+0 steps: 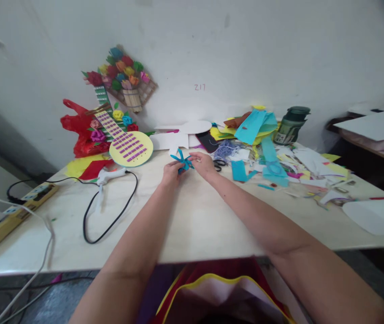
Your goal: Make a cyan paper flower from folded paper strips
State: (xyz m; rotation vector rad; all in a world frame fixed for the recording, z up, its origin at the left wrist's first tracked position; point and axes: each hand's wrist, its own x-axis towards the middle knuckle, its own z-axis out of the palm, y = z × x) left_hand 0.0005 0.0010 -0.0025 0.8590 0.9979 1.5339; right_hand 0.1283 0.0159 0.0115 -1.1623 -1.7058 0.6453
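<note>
Pinching a blue paper piece (pixel 185 164) 2-handed

Nearest, the counter (pixel 208 229); L hand (pixel 172 173) holds the piece's L side, fingers narrowed on it; R hand (pixel 203 164) pinches its R side, though exact fingertip contact is too small to tell; piece sits btwn the hands, above or on the counter, can't tell which; narrow arms splay from its middle, one pointing up; prob. v. light, soft, a bit springy, not slippery; likely creases or tears if pulled hard; best hold = bunched middle, gentle pinch, thin arms left free; just beside R hand, black scissors (pixel 219 165); farther back, white cutouts (pixel 169 140) lie near the wall (pixel 262 58).
</note>
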